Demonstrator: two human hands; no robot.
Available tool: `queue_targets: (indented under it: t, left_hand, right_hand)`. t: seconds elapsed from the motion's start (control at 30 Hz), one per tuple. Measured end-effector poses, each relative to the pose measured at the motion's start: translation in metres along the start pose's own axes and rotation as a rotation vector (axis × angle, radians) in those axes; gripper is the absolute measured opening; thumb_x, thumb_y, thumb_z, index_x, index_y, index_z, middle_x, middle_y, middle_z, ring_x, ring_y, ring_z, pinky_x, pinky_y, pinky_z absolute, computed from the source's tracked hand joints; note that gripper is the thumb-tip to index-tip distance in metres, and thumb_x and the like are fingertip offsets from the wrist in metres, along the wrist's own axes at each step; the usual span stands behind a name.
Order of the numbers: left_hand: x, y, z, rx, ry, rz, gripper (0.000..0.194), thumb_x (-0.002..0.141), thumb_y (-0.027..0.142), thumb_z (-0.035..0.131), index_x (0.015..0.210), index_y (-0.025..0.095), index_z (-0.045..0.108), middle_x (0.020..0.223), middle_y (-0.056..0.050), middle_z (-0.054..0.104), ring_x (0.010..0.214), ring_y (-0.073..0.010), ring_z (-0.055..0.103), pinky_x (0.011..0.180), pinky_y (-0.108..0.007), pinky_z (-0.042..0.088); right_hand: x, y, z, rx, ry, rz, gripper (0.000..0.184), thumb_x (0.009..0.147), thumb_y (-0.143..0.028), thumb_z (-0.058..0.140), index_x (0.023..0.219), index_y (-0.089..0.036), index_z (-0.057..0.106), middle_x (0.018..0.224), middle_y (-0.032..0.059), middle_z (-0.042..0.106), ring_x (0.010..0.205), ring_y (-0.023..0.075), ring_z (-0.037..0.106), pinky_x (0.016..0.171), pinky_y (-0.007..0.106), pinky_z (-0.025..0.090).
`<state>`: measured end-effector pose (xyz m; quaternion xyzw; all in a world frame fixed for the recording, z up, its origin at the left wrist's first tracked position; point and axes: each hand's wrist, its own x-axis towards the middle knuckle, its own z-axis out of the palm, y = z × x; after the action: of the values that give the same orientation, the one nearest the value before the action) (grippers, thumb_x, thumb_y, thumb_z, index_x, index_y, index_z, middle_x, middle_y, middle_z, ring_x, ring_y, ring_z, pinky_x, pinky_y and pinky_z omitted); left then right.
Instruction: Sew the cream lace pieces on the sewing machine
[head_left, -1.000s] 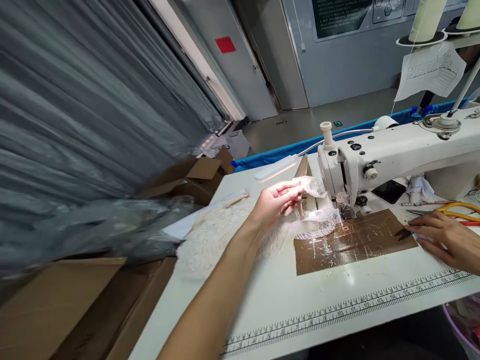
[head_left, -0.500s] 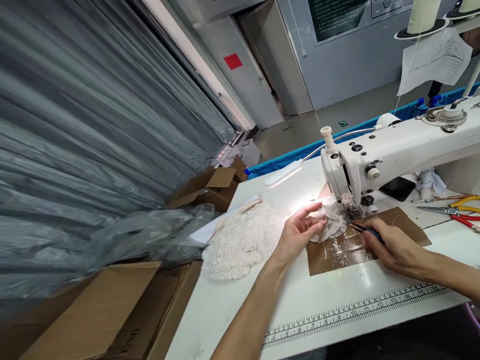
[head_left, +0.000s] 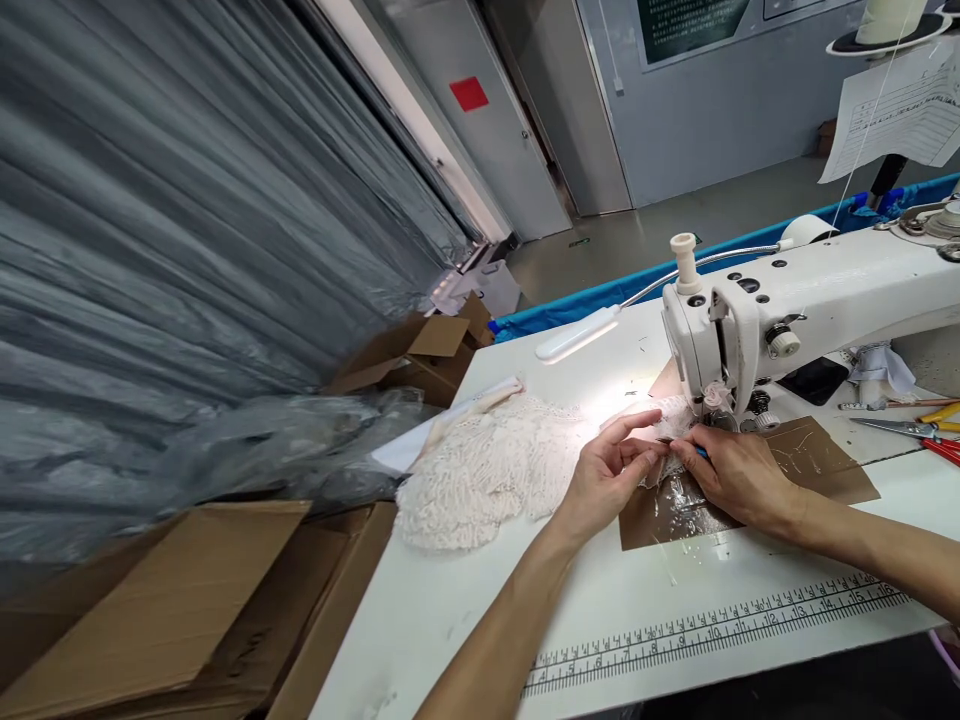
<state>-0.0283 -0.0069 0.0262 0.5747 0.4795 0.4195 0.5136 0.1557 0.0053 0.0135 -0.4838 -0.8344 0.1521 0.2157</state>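
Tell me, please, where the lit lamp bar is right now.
In the head view, the lamp bar is left of the sewing machine, on a bendy metal neck, beyond the left hand.

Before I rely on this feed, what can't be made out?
Blue tool: head view, mostly covered by the right hand.
Whether the left hand grips the lace: head view, its fingers hide it.
Needle tip of the sewing machine: head view, too small or behind the right hand.
Writing on the paper: head view, too small.

Grey curtain (head_left: 187, 200) near cardboard boxes (head_left: 150, 610), red square (head_left: 469, 94) on a grey door (head_left: 506, 150).
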Motion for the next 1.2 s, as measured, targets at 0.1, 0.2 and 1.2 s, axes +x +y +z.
queue_targets:
  t: [0.1, 0.2, 1.2]
  left_hand:
    - [0.001, 0.000, -0.002, -0.001, 0.023, 0.004, 0.053, 0.075, 0.033, 0.078, 0.124, 0.018, 0.061, 0.089, -0.008, 0.073, 0.084, -0.0198, 0.069, 0.074, -0.031, 0.055]
    - [0.003, 0.001, -0.006, -0.009, 0.060, 0.019, 0.058, 0.074, 0.033, 0.078, 0.128, 0.018, 0.059, 0.099, -0.009, 0.073, 0.103, -0.0243, 0.068, 0.086, -0.034, 0.055]
    - [-0.036, 0.058, -0.067, 0.745, 1.258, 0.996, 0.011, 0.067, 0.025, 0.076, 0.077, 0.022, 0.071, 0.074, 0.001, 0.065, 0.069, -0.0181, 0.063, 0.068, -0.039, 0.056]
  right_hand:
    - [-0.004, 0.005, 0.006, 0.042, 0.063, -0.080, 0.052, 0.103, -0.045, 0.023, 0.082, -0.016, 0.060, 0.068, 0.0070, 0.064, 0.055, 0.0157, 0.055, 0.051, 0.028, 0.026]
    - [-0.007, 0.011, 0.008, 0.071, 0.095, -0.121, 0.053, 0.103, -0.045, 0.022, 0.087, -0.016, 0.063, 0.067, 0.0065, 0.064, 0.057, 0.0161, 0.057, 0.053, 0.029, 0.030]
    - [0.015, -0.019, 0.008, 0.410, -0.303, -0.277, 0.023, 0.097, -0.021, 0.030, 0.092, -0.014, 0.051, 0.089, 0.0109, 0.057, 0.073, 0.0167, 0.053, 0.068, 0.033, 0.048]
